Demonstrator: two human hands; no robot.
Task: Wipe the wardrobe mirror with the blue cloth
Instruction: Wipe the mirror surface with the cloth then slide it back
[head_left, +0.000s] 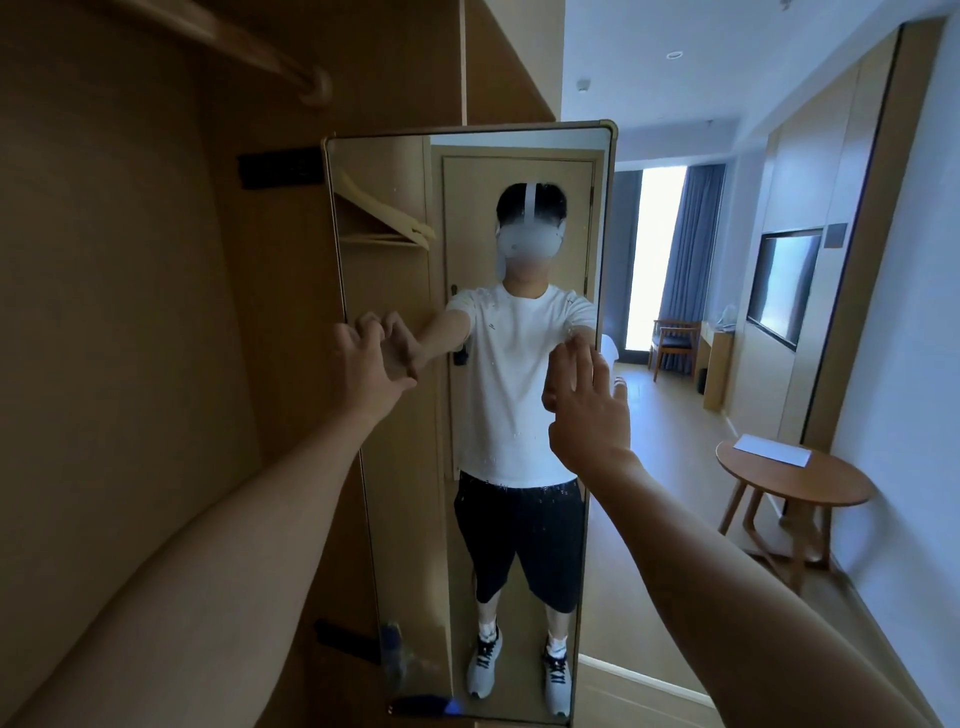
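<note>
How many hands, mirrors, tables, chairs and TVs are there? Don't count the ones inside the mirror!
Hands: 2, the left hand and the right hand
Mirrors: 1, the wardrobe mirror
Tables: 1, the round wooden table
Chairs: 1, the wooden chair
TVs: 1, the wall TV
Total: 6

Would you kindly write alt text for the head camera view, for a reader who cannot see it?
A person reaches both bare arms toward a tall framed wardrobe mirror: the left hand is at its left edge, the right hand is open near its right edge, and neither holds a cloth. Water droplets speckle the glass; a round wooden side table stands to the right.
</note>
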